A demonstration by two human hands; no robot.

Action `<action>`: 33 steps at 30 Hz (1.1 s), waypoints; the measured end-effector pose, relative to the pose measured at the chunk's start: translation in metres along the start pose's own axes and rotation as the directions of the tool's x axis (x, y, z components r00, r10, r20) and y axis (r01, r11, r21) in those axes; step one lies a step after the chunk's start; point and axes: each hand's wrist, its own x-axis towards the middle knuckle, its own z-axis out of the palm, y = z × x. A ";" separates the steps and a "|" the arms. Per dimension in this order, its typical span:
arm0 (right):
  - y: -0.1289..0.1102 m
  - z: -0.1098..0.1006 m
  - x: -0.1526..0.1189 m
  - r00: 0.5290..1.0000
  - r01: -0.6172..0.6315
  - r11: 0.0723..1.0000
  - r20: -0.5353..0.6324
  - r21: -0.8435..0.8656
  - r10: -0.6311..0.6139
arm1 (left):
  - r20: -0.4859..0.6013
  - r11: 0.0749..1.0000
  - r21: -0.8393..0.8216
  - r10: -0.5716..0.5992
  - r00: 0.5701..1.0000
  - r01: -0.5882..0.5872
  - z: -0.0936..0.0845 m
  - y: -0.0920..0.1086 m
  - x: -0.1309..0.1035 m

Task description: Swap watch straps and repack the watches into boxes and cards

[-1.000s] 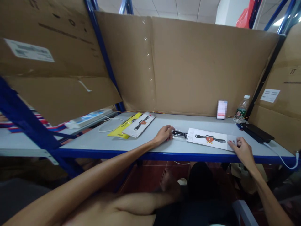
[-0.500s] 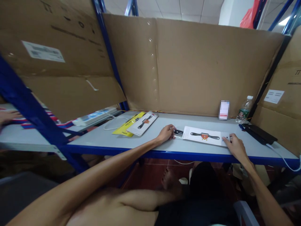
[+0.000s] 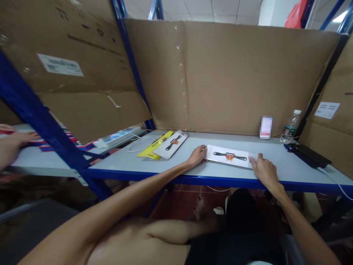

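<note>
A long white card [image 3: 231,156] printed with a black-handled, orange-bodied spokeshave lies on the grey shelf top in front of me. My left hand [image 3: 198,155] is closed on its left end, thumb and fingers pinched together. At the other end, my right hand [image 3: 265,170] grips the card, with the thumb on top and the fingers curled behind it. Any tool or plastic sleeve under the card is hidden from me. To the left, a similar white spokeshave package [image 3: 171,144] rests partly over a yellow package [image 3: 154,146].
A phone [image 3: 266,127] leans against the rear cardboard [image 3: 234,77], near a water bottle [image 3: 290,127]. A black device [image 3: 310,155] with a white cable sits at right. A power strip [image 3: 120,137] lies left. Another person's hand [image 3: 13,145] touches striped ribbon at far left.
The card has slid left toward my left hand, with my right hand moving along. The black handle in clear plastic that showed at its left end is now covered.
</note>
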 end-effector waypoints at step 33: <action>0.031 0.021 0.028 0.996 0.008 0.833 0.068 0.554 -0.055 | -0.122 0.989 0.148 0.003 0.992 0.016 -0.002 0.006 -0.001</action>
